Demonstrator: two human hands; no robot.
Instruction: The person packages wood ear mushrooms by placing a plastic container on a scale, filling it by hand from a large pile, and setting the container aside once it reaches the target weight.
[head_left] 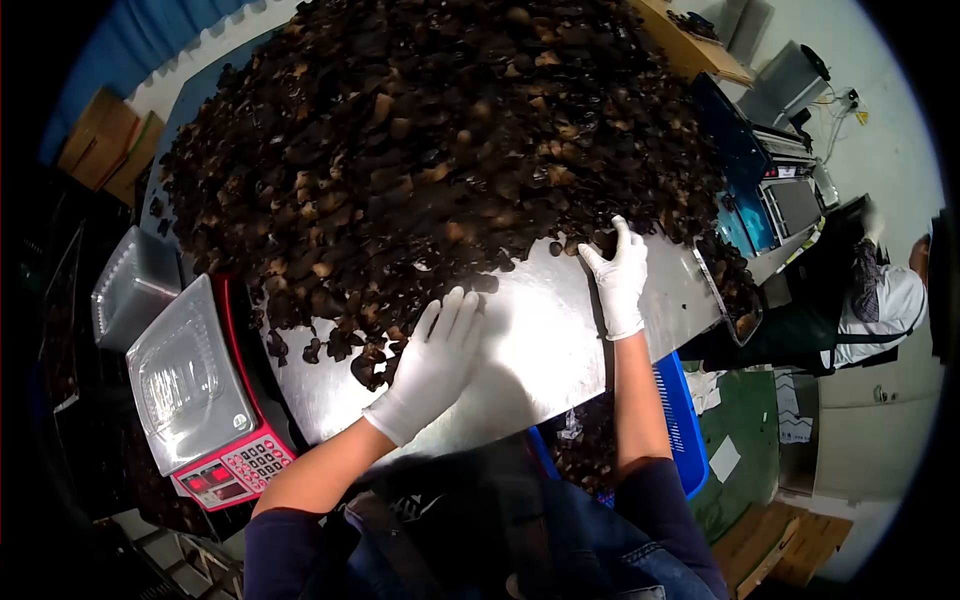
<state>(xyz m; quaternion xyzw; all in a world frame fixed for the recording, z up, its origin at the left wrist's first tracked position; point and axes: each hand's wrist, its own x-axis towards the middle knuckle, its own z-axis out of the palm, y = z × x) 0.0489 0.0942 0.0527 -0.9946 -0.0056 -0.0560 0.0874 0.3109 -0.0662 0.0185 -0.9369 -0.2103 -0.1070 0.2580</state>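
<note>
A broad heap of dark brown, wet-looking wood ear mushrooms [450,150] covers most of the metal table [540,340]. My left hand [435,365], in a white glove, is held flat over the near edge of the heap with its fingers stretched out. Some loose mushroom pieces [372,366] lie just left of it. Also gloved in white, my right hand [622,278] reaches the heap's front edge on the right. Its thumb and fingers are parted, with dark mushroom pieces showing in the gap.
On the left stand a red digital scale [245,465] with a clear plastic tray [190,375] on it and another clear container [135,285]. A tray of mushrooms [738,290] sits at right. Below the table edge is a blue basket [685,430]. Another person [880,300] is at far right.
</note>
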